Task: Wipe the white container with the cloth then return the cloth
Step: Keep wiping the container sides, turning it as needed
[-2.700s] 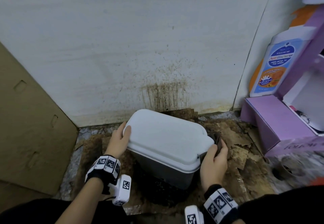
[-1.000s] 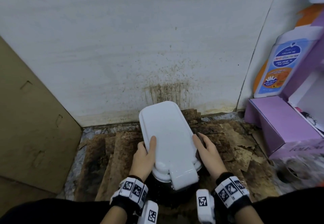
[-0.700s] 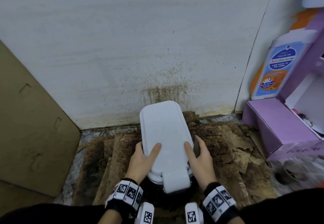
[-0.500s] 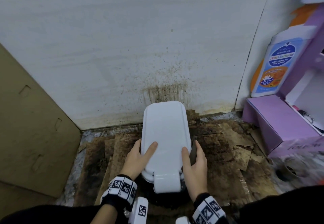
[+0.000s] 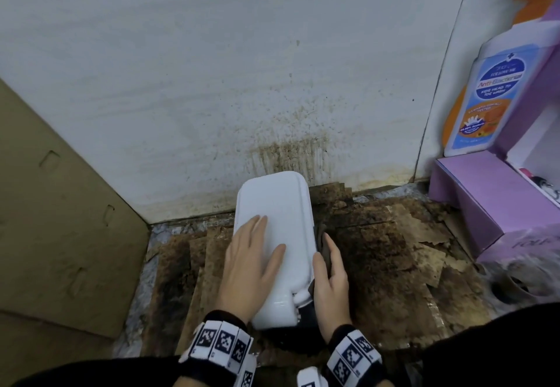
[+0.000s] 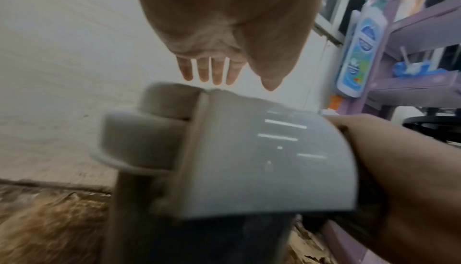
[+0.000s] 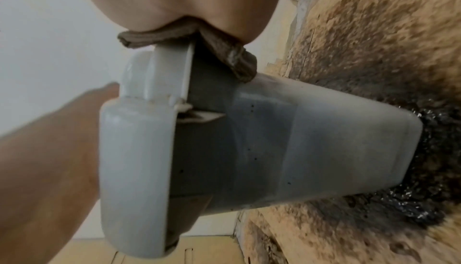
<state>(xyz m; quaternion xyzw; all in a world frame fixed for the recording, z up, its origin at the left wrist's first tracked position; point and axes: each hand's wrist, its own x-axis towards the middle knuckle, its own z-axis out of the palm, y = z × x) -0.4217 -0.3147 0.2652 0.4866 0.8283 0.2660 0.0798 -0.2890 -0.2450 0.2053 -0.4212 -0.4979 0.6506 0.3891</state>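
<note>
The white container (image 5: 278, 205) stands lengthwise on the floor by the wall, lid down, its latch tab (image 5: 277, 311) towards me. My left hand (image 5: 257, 253) lies flat on the lid with straight fingers (image 6: 212, 71). My right hand (image 5: 330, 271) is at the container's right side, thumb on the lid's edge. It holds a dark brown cloth (image 5: 321, 239) against the grey side wall (image 7: 274, 140). In the right wrist view the cloth (image 7: 224, 51) is bunched under the palm at the lid's rim.
Stained, soggy cardboard (image 5: 394, 265) covers the floor. A brown cardboard sheet (image 5: 60, 235) leans at the left. A purple display stand (image 5: 485, 199) with a bottle cut-out (image 5: 485, 99) is at the right. The dirty white wall (image 5: 288, 150) is right behind the container.
The container was turned from crosswise to lengthwise. My left hand slid from its side onto the lid, and my right hand with the cloth moved from the lid down onto the right side.
</note>
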